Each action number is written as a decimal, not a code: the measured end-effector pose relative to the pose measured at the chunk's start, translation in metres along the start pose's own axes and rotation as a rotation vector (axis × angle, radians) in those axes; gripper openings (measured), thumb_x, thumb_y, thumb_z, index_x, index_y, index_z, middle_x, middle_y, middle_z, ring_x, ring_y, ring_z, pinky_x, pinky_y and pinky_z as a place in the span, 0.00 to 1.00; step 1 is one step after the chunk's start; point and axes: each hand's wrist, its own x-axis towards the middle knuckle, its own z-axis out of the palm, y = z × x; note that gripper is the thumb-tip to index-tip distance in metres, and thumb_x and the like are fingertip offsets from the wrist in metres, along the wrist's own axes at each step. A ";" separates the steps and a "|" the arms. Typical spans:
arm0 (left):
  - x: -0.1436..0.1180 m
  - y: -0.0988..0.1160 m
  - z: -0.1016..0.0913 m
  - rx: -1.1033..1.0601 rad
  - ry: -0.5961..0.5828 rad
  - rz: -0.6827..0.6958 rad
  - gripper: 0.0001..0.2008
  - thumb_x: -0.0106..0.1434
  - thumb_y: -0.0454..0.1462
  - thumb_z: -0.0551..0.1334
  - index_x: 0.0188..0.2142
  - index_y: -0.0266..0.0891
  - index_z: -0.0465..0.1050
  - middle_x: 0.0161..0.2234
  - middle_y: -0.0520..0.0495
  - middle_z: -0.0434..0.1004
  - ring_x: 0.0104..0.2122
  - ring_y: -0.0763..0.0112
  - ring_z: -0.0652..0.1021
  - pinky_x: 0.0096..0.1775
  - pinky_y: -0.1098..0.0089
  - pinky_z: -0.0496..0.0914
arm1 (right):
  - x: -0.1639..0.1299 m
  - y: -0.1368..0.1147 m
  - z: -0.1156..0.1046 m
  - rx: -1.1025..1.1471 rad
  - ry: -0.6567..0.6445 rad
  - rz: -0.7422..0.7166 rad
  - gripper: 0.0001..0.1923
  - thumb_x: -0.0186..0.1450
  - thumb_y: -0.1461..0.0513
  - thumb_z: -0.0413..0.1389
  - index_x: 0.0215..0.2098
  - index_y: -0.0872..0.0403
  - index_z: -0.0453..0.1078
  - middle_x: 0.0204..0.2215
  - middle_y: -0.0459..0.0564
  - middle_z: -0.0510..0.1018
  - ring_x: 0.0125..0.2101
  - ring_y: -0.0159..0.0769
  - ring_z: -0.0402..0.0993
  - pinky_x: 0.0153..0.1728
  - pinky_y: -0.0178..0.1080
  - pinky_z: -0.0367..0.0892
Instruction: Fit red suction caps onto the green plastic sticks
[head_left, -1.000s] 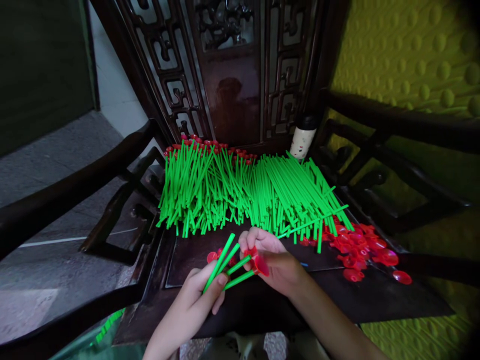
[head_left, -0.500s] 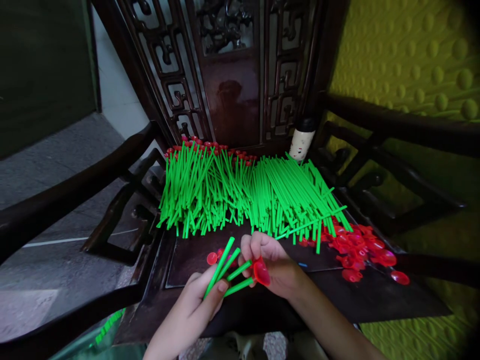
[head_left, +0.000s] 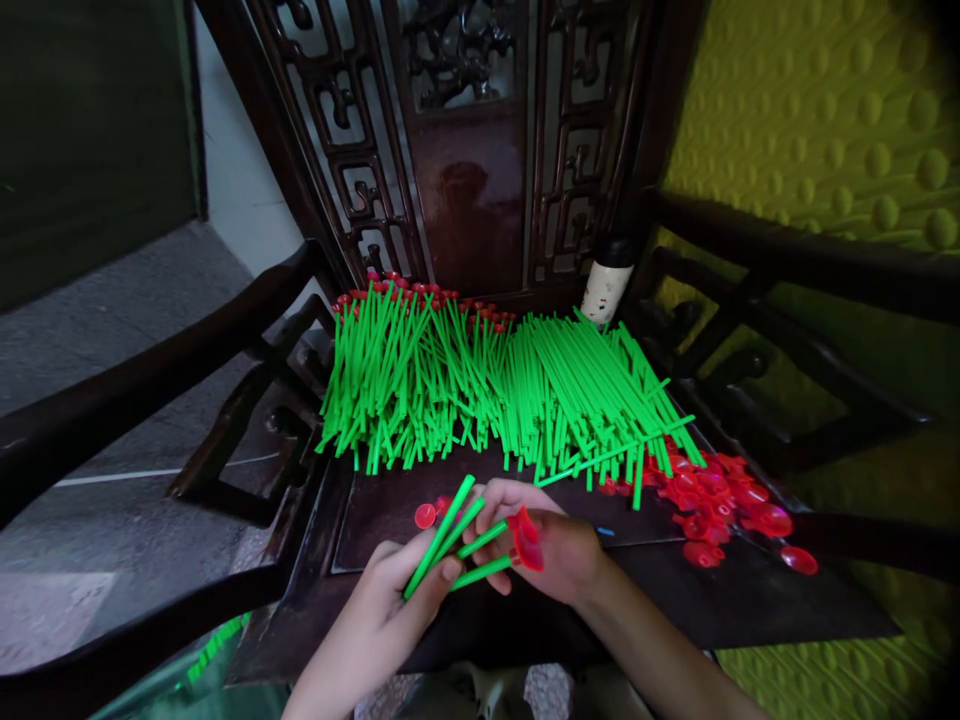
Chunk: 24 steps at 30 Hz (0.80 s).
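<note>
My left hand point(head_left: 409, 585) is closed around several green balloon sticks point(head_left: 442, 530), which fan out from between thumb and fingers. Two of them point up and away, and others point right. At the right-hand ends sit red plastic cups point(head_left: 528, 540), overlapping so that I cannot tell them fully apart. Just behind these cups is my right hand point(head_left: 559, 540), its fingers loosely bent and apart behind the sticks, not visibly gripping anything. A loose red cup point(head_left: 424, 515) lies on the seat beyond my left hand, with another partly hidden beside it.
On the dark wooden chair seat point(head_left: 375, 520) lie a pile of green sticks with red cups point(head_left: 405, 370) at left and a pile of bare green sticks point(head_left: 585, 390) at right. Loose red cups point(head_left: 712, 500) are heaped right. A white, black-lidded bottle point(head_left: 606, 290) stands behind. Armrests point(head_left: 225, 330) flank the seat.
The right hand's fingers have loosened from the red cup and spread behind the sticks. The left hand keeps its hold on the sticks, almost in place.
</note>
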 end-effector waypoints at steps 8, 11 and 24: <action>0.003 0.005 0.011 -0.160 -0.008 -0.064 0.17 0.68 0.45 0.52 0.44 0.38 0.73 0.20 0.55 0.63 0.19 0.74 0.62 0.22 0.76 0.57 | 0.001 0.012 -0.005 0.174 0.044 0.016 0.16 0.56 0.53 0.61 0.26 0.60 0.74 0.21 0.49 0.75 0.14 0.23 0.62 0.12 0.24 0.55; 0.005 0.009 0.012 -0.117 0.004 -0.084 0.18 0.68 0.46 0.52 0.42 0.37 0.74 0.22 0.53 0.64 0.21 0.74 0.63 0.22 0.76 0.58 | 0.002 0.015 -0.010 0.180 0.033 -0.022 0.15 0.56 0.53 0.59 0.25 0.59 0.74 0.19 0.48 0.74 0.13 0.22 0.58 0.10 0.24 0.50; 0.011 0.006 0.018 -0.004 0.105 -0.023 0.19 0.68 0.46 0.51 0.44 0.37 0.75 0.23 0.52 0.67 0.23 0.73 0.66 0.24 0.75 0.59 | 0.006 0.015 -0.006 0.231 0.238 -0.007 0.13 0.54 0.55 0.59 0.19 0.57 0.74 0.15 0.46 0.72 0.13 0.22 0.56 0.11 0.25 0.50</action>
